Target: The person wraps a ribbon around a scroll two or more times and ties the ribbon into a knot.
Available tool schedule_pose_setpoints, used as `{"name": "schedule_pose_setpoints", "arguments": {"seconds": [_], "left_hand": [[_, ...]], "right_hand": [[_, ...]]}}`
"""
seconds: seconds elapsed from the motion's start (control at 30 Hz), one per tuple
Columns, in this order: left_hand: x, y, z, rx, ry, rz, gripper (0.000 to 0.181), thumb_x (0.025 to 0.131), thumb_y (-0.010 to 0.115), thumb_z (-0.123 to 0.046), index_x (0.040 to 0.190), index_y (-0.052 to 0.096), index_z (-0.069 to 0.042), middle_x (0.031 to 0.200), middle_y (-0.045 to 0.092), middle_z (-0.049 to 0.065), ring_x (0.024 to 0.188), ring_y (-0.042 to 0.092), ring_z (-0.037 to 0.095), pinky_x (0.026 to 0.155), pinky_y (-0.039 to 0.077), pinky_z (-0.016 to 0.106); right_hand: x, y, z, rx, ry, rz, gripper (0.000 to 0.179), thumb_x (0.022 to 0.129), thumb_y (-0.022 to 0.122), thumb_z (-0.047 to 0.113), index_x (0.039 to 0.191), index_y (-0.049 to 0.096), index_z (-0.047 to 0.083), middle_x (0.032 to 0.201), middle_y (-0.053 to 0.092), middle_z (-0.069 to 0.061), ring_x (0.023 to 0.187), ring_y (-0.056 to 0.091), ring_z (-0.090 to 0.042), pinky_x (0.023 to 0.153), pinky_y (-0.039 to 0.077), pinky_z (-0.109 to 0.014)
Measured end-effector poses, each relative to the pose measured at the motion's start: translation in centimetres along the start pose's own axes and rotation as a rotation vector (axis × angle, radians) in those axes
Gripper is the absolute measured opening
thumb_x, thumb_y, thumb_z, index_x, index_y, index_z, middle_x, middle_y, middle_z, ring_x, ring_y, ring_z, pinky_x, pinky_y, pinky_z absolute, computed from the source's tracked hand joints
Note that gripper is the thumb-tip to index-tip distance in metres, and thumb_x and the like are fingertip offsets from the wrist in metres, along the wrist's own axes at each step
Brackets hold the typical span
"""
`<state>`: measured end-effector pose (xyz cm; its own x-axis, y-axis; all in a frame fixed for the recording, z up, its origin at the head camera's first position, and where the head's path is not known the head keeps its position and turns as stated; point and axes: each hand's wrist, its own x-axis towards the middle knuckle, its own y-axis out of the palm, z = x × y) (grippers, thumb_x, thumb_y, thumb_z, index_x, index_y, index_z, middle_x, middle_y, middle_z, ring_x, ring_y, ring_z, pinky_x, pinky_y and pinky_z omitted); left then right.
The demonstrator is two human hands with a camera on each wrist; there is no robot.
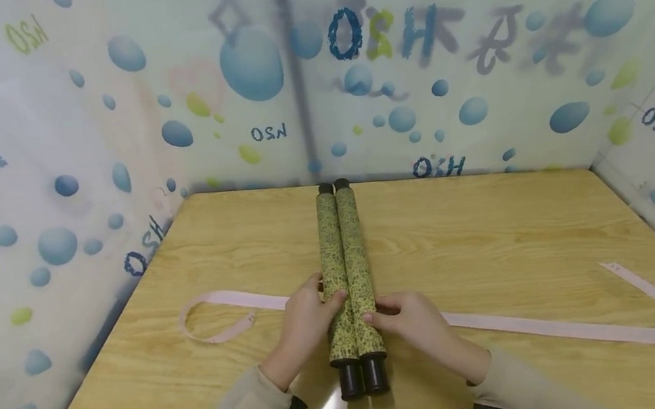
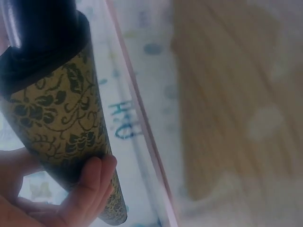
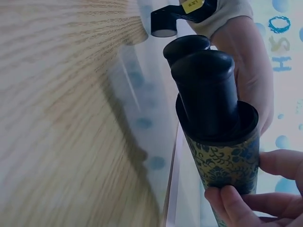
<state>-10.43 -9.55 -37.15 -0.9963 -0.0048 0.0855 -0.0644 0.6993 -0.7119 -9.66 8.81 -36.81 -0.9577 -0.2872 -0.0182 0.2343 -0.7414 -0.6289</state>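
On the wooden tabletop [image 1: 478,234], two patterned rolls [image 1: 331,252] [image 1: 354,249] lie between curled hands [image 1: 307,314] [image 1: 413,322], each gripping one.

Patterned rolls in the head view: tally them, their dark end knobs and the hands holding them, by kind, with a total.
Patterned rolls: 2
Dark end knobs: 4, two at the near end and two at the far end
Left hand and right hand: 2
Total: 8
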Motion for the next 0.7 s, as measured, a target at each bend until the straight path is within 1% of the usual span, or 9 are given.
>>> {"name": "schedule_pose_setpoints", "arguments": {"seconds": [0.07, 0.1, 0.23, 0.33, 0.43, 0.5, 0.53, 0.6, 0.7], "left_hand": [[0.1, 0.6, -0.4, -0.014, 0.014, 0.011, 0.061, 0.086, 0.067, -0.028, 0.127, 0.047, 0.012, 0.111, 0.061, 0.026, 0.044, 0.046, 0.011, 0.065, 0.053, 0.034], [0.1, 0.9, -0.6, -0.016, 0.025, 0.015, 0.061, 0.086, 0.067, -0.028, 0.127, 0.047, 0.012, 0.111, 0.061, 0.026, 0.045, 0.047, 0.013, 0.068, 0.053, 0.036], [-0.1, 2.1, -1.7, -0.034, 0.043, 0.036, 0.060, 0.086, 0.067, -0.027, 0.126, 0.048, 0.012, 0.112, 0.061, 0.026, 0.070, 0.064, 0.027, 0.076, 0.053, 0.039], [-0.1, 2.9, -2.6, -0.039, 0.053, 0.075, 0.061, 0.086, 0.067, -0.028, 0.127, 0.046, 0.012, 0.104, 0.064, 0.025, 0.074, 0.064, 0.024, 0.072, 0.054, 0.037], [-0.2, 3.5, -3.3, -0.048, 0.070, 0.120, 0.063, 0.086, 0.067, -0.028, 0.129, 0.045, 0.012, 0.077, 0.064, 0.017, 0.048, 0.049, 0.013, 0.054, 0.050, 0.029], [-0.1, 3.7, -3.7, -0.050, 0.091, 0.139, 0.063, 0.087, 0.066, -0.028, 0.129, 0.044, 0.013, 0.061, 0.055, 0.008, 0.041, 0.035, 0.008, 0.046, 0.044, 0.025], [0.0, 3.8, -3.8, -0.047, 0.105, 0.140, 0.063, 0.087, 0.066, -0.029, 0.129, 0.044, 0.013, 0.058, 0.053, 0.004, 0.041, 0.034, 0.006, 0.046, 0.042, 0.022], [0.1, 3.9, -4.3, -0.066, 0.108, 0.164, 0.064, 0.088, 0.065, -0.029, 0.130, 0.043, 0.013, 0.050, 0.043, -0.003, 0.037, 0.029, 0.005, 0.039, 0.037, 0.021], [0.3, 4.0, -4.9, -0.095, 0.092, 0.206, 0.065, 0.088, 0.065, -0.030, 0.131, 0.041, 0.013, 0.048, 0.039, -0.006, 0.037, 0.029, 0.005, 0.037, 0.033, 0.019]], "right_hand": [[-0.4, -0.5, -0.3, -0.014, 0.015, -0.006, 0.049, 0.081, 0.072, 0.035, 0.109, 0.067, -0.004, 0.112, 0.064, -0.020, 0.107, 0.059, -0.036, 0.091, 0.045, -0.047], [-0.6, -0.8, -0.5, -0.021, 0.028, -0.006, 0.049, 0.081, 0.071, 0.036, 0.110, 0.066, -0.003, 0.112, 0.064, -0.020, 0.107, 0.058, -0.037, 0.092, 0.045, -0.047], [-1.8, -1.8, -1.4, -0.052, 0.044, -0.018, 0.050, 0.082, 0.070, 0.037, 0.111, 0.066, -0.004, 0.113, 0.063, -0.020, 0.109, 0.058, -0.037, 0.093, 0.044, -0.049], [-2.8, -2.5, -2.1, -0.056, 0.046, -0.037, 0.050, 0.082, 0.070, 0.035, 0.110, 0.065, -0.005, 0.112, 0.064, -0.021, 0.107, 0.058, -0.037, 0.092, 0.045, -0.048], [-3.6, -3.1, -2.7, -0.051, 0.050, -0.054, 0.049, 0.082, 0.070, 0.034, 0.109, 0.065, -0.006, 0.109, 0.065, -0.021, 0.103, 0.061, -0.036, 0.089, 0.047, -0.047], [-3.9, -3.5, -3.0, -0.054, 0.054, -0.060, 0.049, 0.082, 0.070, 0.035, 0.110, 0.065, -0.005, 0.108, 0.065, -0.020, 0.101, 0.062, -0.034, 0.087, 0.049, -0.045], [-4.1, -3.8, -3.1, -0.058, 0.057, -0.061, 0.050, 0.083, 0.069, 0.036, 0.111, 0.065, -0.005, 0.109, 0.065, -0.019, 0.101, 0.062, -0.034, 0.087, 0.049, -0.046], [-4.3, -4.4, -3.2, -0.071, 0.063, -0.060, 0.050, 0.083, 0.068, 0.038, 0.112, 0.065, -0.004, 0.110, 0.065, -0.019, 0.101, 0.062, -0.035, 0.087, 0.048, -0.047], [-4.5, -5.2, -3.3, -0.091, 0.074, -0.061, 0.051, 0.084, 0.067, 0.039, 0.113, 0.064, -0.003, 0.111, 0.065, -0.019, 0.102, 0.061, -0.035, 0.088, 0.047, -0.048]]}}
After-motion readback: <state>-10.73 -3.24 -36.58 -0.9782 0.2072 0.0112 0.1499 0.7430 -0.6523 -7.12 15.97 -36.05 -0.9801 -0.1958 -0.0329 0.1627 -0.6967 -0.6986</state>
